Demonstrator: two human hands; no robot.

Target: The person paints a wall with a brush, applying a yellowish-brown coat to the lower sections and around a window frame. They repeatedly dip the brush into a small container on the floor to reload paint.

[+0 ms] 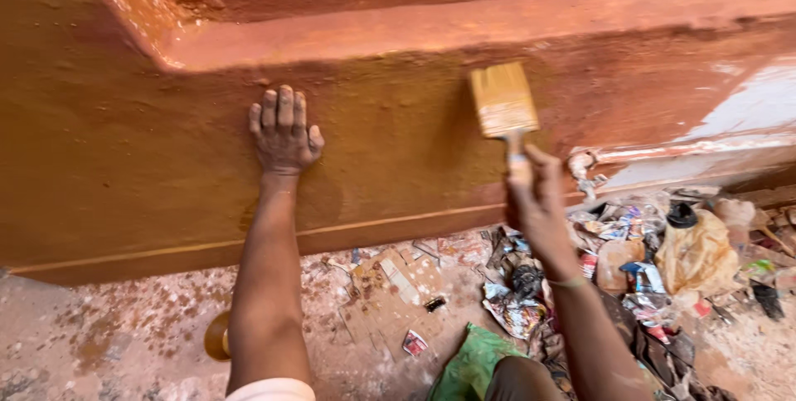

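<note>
While the left hand (pixel 283 134) presses flat, fingers close together, on the rough ochre-painted plaster wall (pixel 108 152), the right hand (pixel 537 202) clamps the handle of a flat wide-bristled paintbrush (pixel 504 104), its paint-laden bristles above those fingers, touching the wall.

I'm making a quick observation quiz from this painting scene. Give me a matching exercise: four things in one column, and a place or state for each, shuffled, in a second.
Things:
1. left hand
2. right hand
3. paintbrush
4. green bag

Places or states:
A. lying on the ground among the litter
B. pressed flat on the ochre wall, fingers up
C. bristles up against the wall, coated in ochre paint
D. gripping a handle from below

Pairs: 1-B, 2-D, 3-C, 4-A
</note>
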